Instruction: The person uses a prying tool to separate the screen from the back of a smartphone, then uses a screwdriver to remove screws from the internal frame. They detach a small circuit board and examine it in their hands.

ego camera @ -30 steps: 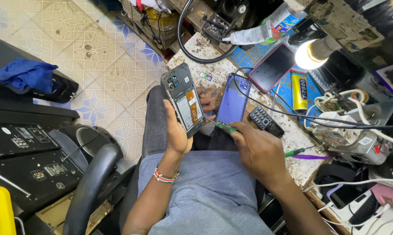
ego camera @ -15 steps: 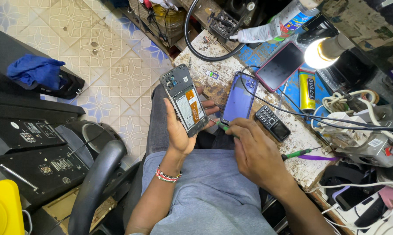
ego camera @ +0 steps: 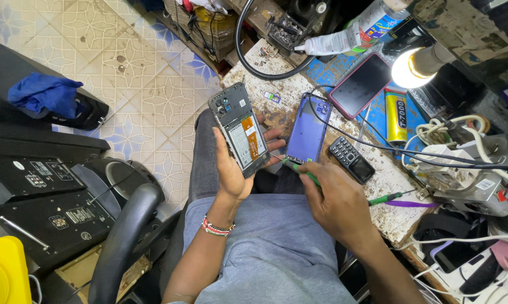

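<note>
My left hand (ego camera: pixel 235 166) holds an opened smartphone (ego camera: pixel 239 130) with its back off, so the battery and inner parts face up. My right hand (ego camera: pixel 334 201) grips a green-handled screwdriver (ego camera: pixel 300 171), its thin tip reaching toward the phone's lower right edge. The phone's blue back cover (ego camera: pixel 307 128) lies on the workbench (ego camera: pixel 288 95) just right of the phone, beside a small black keypad phone (ego camera: pixel 351 159).
On the bench lie a dark phone with a pink rim (ego camera: pixel 360 85), a yellow glue tube (ego camera: pixel 396 114), a lit lamp (ego camera: pixel 420 65), black cables, a white tube (ego camera: pixel 344 35) and another green screwdriver (ego camera: pixel 390 197). Black speaker boxes (ego camera: pixel 40 186) and a blue cloth (ego camera: pixel 45 93) are on the left.
The view has shifted slightly. My right hand has brought the green screwdriver's tip closer to the lower right edge of the opened phone; my left hand keeps holding the phone.
</note>
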